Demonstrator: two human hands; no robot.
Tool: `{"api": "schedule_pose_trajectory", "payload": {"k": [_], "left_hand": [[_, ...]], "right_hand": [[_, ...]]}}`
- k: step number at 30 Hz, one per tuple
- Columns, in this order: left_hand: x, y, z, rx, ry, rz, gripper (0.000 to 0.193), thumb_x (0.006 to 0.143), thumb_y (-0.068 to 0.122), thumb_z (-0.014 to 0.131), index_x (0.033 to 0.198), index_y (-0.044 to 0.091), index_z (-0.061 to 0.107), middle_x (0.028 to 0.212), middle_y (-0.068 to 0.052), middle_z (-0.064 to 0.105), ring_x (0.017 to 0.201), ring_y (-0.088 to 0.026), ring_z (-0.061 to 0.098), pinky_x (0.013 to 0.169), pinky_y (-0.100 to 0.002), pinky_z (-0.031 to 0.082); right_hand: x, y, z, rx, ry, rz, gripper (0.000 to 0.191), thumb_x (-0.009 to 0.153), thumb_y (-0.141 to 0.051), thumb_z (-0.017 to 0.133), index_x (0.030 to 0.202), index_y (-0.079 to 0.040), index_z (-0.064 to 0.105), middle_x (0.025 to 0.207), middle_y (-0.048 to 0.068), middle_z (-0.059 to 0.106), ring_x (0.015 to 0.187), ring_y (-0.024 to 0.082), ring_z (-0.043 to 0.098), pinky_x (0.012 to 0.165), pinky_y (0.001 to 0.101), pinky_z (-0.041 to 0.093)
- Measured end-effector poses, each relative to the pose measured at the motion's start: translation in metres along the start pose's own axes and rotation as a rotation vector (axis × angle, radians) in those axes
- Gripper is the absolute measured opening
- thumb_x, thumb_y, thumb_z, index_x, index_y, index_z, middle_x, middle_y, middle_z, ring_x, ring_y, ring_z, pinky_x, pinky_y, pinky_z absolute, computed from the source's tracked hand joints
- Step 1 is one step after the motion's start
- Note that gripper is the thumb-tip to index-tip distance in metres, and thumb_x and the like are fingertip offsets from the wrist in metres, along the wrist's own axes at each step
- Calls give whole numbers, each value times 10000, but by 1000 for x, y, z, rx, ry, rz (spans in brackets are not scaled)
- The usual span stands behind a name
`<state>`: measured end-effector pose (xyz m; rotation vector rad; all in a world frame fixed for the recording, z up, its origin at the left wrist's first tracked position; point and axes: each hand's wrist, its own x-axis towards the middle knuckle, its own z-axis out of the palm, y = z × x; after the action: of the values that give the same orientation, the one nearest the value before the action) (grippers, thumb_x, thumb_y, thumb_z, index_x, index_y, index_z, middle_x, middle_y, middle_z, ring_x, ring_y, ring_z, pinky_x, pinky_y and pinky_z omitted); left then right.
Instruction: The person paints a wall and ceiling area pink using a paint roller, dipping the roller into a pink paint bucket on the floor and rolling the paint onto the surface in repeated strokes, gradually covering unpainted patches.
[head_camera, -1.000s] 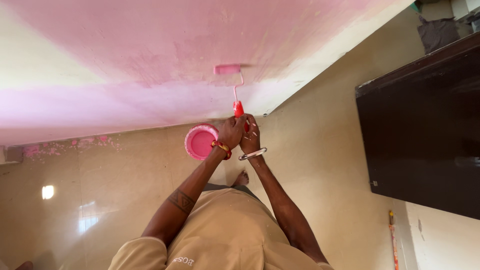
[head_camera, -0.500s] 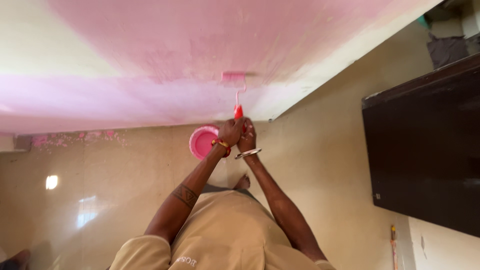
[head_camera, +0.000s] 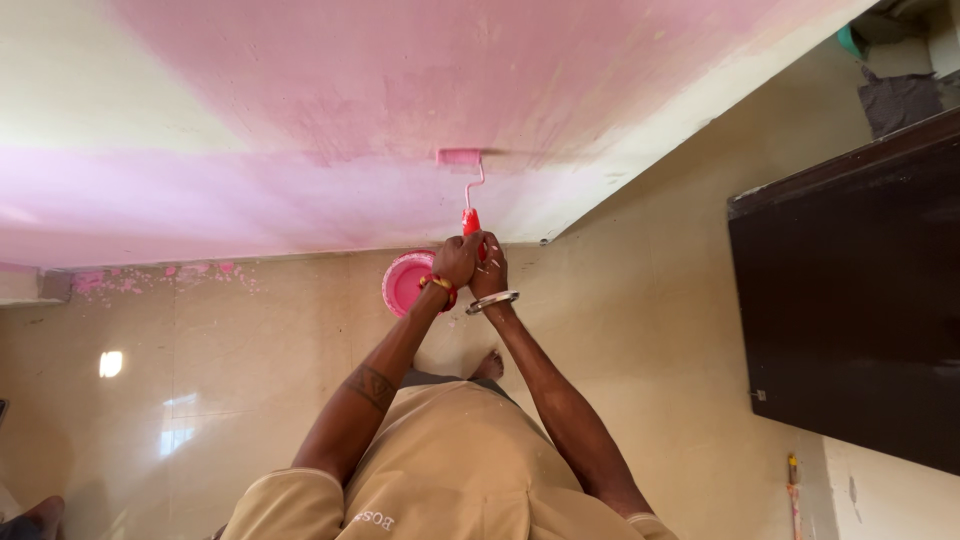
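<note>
Both hands grip one paint roller (head_camera: 459, 157) by its red handle (head_camera: 470, 222) — the left hand (head_camera: 456, 260) and the right hand (head_camera: 489, 272) touch each other, fingers curled tight around it. The roller head presses the pink wall (head_camera: 400, 90) at 12 o'clock. A pink bucket (head_camera: 405, 284) stands on the floor at 9 o'clock of the hands — near them.

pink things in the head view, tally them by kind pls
paint roller held by left hand and right hand: 1
pink bucket on the floor: 1
painted wall area: 1
paint splatter patch on the floor: 1
total: 4
</note>
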<state>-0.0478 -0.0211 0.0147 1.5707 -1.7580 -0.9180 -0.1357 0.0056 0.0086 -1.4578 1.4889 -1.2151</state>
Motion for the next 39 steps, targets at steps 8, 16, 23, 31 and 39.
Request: {"api": "schedule_pose_trajectory", "payload": {"k": [8,16,23,31,39], "left_hand": [[-5,-11,-8,-236,-48,-304,442,1030,429,512,943,31,684,791,-197,709,784,-387,711,719,-486,523],[-10,-27,-14,56,-36,63,308,1056,354,500,1086,101,673,860,-187,709,815,-397,699,720,-499,527],[-11,-35,-22,-117,-11,-125,267,1082,326,529,1116,122,699,911,-199,698,855,-426,678,732,-518,514],[-10,-37,-32,81,-63,96,299,982,210,503,1234,128,640,930,-254,684,854,-455,667,745,-542,528],[-7,-33,-42,-33,-98,-78,314,1031,299,453,1163,111,667,944,-259,697,885,-432,674,788,-509,504]], "right_hand": [[-3,-2,10,48,21,21,276,1003,-65,613,1274,-51,563,993,105,690,894,181,653,765,316,538],[-7,-6,22,31,26,-67,292,966,-89,668,1239,-52,570,995,132,703,898,209,684,776,347,556],[-10,-13,32,65,28,-17,286,973,-89,649,1242,-52,561,980,118,715,890,193,688,769,337,551],[-11,-23,39,7,29,-3,240,947,-84,675,1158,-28,574,949,133,685,859,212,660,763,348,547],[-8,-39,42,87,16,30,281,969,-86,624,1238,-31,561,979,122,703,895,197,675,777,339,551]]}}
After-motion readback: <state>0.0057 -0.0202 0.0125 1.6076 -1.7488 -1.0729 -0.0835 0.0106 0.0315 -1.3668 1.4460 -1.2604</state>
